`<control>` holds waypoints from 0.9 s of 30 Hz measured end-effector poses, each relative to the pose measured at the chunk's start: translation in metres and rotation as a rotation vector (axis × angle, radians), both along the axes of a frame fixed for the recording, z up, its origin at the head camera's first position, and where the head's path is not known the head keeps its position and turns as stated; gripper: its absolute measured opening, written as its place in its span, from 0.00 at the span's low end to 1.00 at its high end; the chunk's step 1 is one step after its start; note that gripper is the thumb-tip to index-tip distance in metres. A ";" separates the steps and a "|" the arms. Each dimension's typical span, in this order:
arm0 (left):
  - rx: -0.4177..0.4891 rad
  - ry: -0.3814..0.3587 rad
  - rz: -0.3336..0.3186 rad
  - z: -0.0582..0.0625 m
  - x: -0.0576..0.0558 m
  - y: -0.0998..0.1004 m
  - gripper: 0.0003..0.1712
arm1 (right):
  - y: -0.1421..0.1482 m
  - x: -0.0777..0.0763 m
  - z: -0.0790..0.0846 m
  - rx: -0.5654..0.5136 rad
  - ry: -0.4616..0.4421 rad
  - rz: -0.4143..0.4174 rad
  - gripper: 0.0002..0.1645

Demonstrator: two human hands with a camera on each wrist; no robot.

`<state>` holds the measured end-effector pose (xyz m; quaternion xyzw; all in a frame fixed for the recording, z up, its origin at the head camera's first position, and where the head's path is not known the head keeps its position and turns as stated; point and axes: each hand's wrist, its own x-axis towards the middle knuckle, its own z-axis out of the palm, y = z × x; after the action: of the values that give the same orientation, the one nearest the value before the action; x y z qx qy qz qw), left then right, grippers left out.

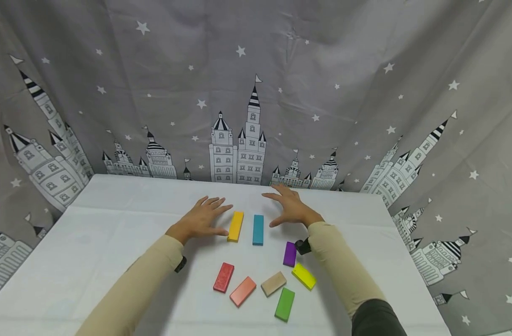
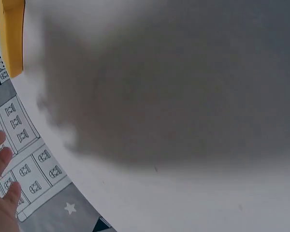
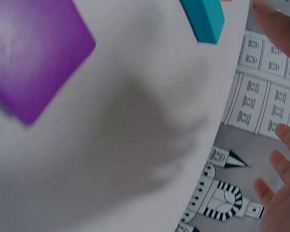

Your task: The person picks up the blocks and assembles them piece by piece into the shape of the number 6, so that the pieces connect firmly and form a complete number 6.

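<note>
My left hand (image 1: 201,219) is spread over the table just left of an orange-yellow block (image 1: 236,227). Its thumb tip comes up to that block's near end; whether they touch I cannot tell. A blue block (image 1: 258,230) lies to the right of the orange-yellow one, roughly alongside it with a gap between. Beyond the blue block, to its right, my right hand (image 1: 293,207) hovers with fingers apart and holds nothing. In the right wrist view, its fingers show at the right edge, away from the purple block (image 3: 36,53) and the blue block (image 3: 205,19).
Nearer the body lie a red block (image 1: 224,277), a salmon block (image 1: 243,291), a tan block (image 1: 273,283), a green block (image 1: 285,304) and a yellow block (image 1: 304,276). They rest on a white-covered table (image 1: 113,224). A grey castle-print curtain (image 1: 176,56) hangs behind.
</note>
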<state>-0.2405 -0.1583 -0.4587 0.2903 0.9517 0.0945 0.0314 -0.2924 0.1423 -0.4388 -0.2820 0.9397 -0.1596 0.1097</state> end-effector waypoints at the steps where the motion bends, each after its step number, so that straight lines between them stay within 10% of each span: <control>1: -0.001 -0.011 0.000 0.000 -0.001 0.002 0.47 | -0.002 0.000 -0.001 0.004 -0.018 0.003 0.55; 27: -0.051 -0.121 0.002 -0.016 -0.009 0.027 0.46 | -0.033 0.002 -0.022 0.039 -0.205 0.190 0.30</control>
<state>-0.2494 -0.1317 -0.4750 0.2821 0.9505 0.0877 0.0962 -0.2904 0.1090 -0.4604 -0.3497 0.8955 -0.1584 0.2252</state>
